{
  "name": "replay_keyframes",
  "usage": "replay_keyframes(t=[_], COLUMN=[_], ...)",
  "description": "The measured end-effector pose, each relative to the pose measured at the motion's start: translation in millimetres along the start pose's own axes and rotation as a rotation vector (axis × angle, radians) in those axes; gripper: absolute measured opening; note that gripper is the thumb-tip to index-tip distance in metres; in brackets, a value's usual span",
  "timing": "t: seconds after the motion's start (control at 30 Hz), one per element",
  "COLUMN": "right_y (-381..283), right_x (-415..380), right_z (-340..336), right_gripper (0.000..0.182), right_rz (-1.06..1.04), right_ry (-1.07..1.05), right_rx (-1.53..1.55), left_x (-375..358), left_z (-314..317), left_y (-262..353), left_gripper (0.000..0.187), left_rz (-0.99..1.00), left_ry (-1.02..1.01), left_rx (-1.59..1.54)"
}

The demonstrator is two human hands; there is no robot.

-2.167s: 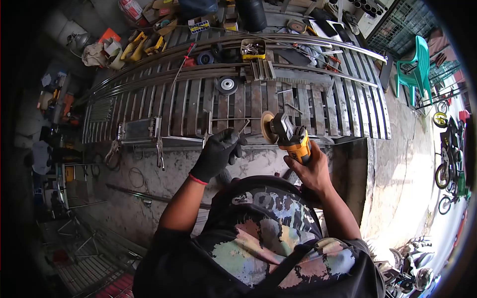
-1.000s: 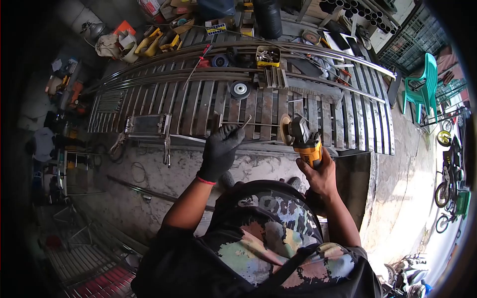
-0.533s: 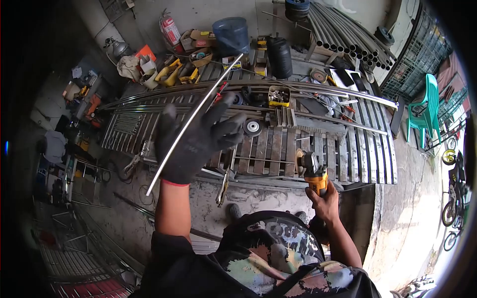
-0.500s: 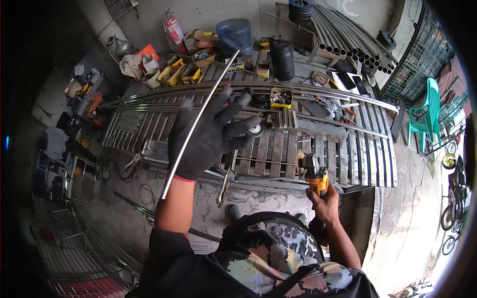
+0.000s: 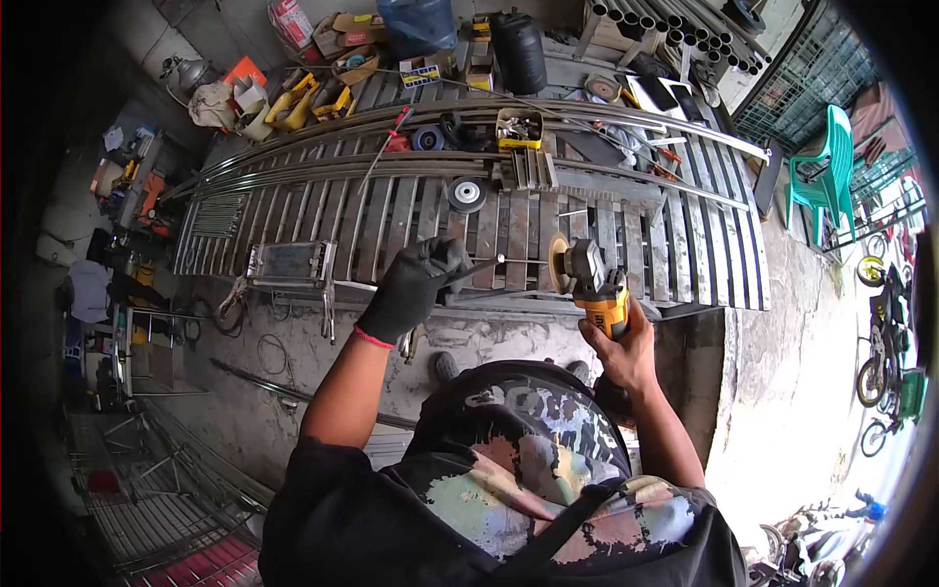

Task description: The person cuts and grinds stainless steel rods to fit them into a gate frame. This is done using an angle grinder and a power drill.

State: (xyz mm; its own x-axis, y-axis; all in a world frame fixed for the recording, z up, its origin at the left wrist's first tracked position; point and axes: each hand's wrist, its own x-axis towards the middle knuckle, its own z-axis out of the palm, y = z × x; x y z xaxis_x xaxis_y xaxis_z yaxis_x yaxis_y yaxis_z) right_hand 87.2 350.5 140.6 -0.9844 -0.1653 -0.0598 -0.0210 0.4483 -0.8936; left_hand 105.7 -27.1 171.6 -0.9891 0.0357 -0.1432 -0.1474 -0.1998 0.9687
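In a dark work glove with a red cuff, my left hand (image 5: 403, 293) is closed around a thin metal rod (image 5: 475, 269). The rod's pale end points right, a short way from the disc. My bare right hand (image 5: 631, 354) grips a yellow and black angle grinder (image 5: 603, 308) by its body. Its tan disc (image 5: 558, 262) faces left toward the rod. Both hands are over the near edge of a slatted metal table (image 5: 704, 230). A round black wheel with a light hub (image 5: 467, 194) lies on the slats beyond my left hand.
Long metal bars (image 5: 323, 168) run across the table. A yellow box of small parts (image 5: 519, 128), a red-handled screwdriver (image 5: 399, 120) and a black container (image 5: 519, 54) stand or lie farther back. A framed metal piece (image 5: 290, 262) sits at the left edge; a green chair (image 5: 831, 166) is at right.
My left hand has closed and come down toward the grinder, and the rod has swung from upright to pointing right. The view has tilted down; my right hand still holds the grinder.
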Motion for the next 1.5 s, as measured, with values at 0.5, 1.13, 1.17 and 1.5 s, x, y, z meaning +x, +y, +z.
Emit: replay_keyframes(t=[0.5, 1.13, 1.17, 1.5], right_y=[12.7, 17.7, 13.9, -6.5], right_x=[22.6, 20.8, 20.2, -2.5], right_z=[-10.8, -4.5, -4.9, 21.2], right_gripper=[0.06, 0.049, 0.048, 0.051], right_rz=[0.092, 0.028, 0.0, -0.117], right_ry=[-0.399, -0.337, -0.29, -0.125], right_rx=[0.318, 0.342, 0.299, 0.078], left_x=[-16.6, -26.3, -26.4, -63.3], left_z=[26.9, 31.3, 24.6, 10.3], left_y=[-17.7, -25.4, -37.6, -56.8], left_gripper=[0.037, 0.039, 0.038, 0.026], left_rz=[0.205, 0.122, 0.048, -0.159], left_ry=[0.234, 0.127, 0.106, -0.057], left_rx=[0.958, 0.699, 0.565, -0.071])
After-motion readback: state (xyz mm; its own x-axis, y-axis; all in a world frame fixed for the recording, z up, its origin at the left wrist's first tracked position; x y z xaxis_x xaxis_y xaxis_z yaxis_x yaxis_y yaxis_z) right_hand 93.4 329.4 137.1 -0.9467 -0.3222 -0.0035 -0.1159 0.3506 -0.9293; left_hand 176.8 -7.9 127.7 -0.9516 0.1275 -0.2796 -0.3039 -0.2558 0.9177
